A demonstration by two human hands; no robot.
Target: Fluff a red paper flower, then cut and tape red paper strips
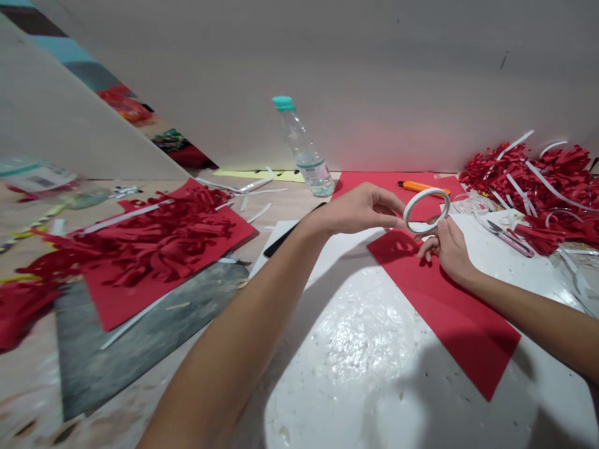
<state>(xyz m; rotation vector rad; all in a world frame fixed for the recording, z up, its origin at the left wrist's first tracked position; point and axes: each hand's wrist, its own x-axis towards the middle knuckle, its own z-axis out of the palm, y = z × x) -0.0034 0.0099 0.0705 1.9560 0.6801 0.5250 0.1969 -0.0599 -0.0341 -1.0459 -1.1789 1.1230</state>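
A narrow roll of white tape (pixel 406 212) is held up above the white board (pixel 346 368). My left hand (pixel 362 209) reaches in from the left, its thumb and fingertips pinched at the roll's left edge. From the other side, my right hand (pixel 452 252) grips the roll's lower right rim between thumb and fingers. Beneath both hands a long strip of red paper (pixel 449 312) lies slantwise on the board. Whether a loose tape end sits between my left fingertips is too small to tell.
Behind the hands lie an orange cutter (pixel 423 188) and a leaning plastic bottle (pixel 306 153). Red fringed paper (pixel 159 243) is piled at left, with more red fringes (pixel 552 181) at right beside small scissors (pixel 512 240). A black phone-like object (pixel 285 240) rests partly behind my left forearm.
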